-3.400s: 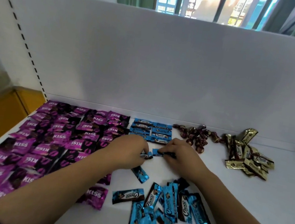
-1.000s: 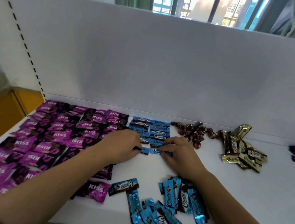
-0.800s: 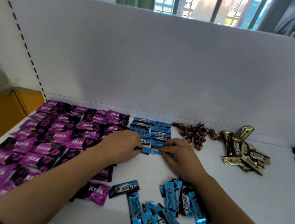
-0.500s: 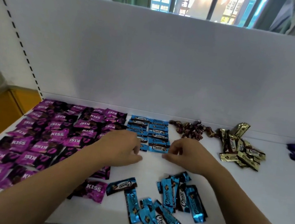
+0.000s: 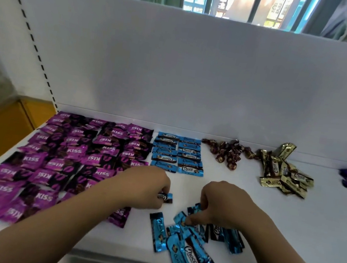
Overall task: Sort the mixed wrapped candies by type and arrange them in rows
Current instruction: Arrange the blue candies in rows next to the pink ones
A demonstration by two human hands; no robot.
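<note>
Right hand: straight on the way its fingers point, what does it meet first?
The right hand points down-left into the loose blue Choco pile; its fingertips look to be touching the top wrapper, though depth is unclear.

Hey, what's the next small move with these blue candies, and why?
Probably carry the blue candy pinched in the left hand up to the near end of the blue rows. It is already gripped, and the right hand pinches a second candy at the loose blue pile.
</note>
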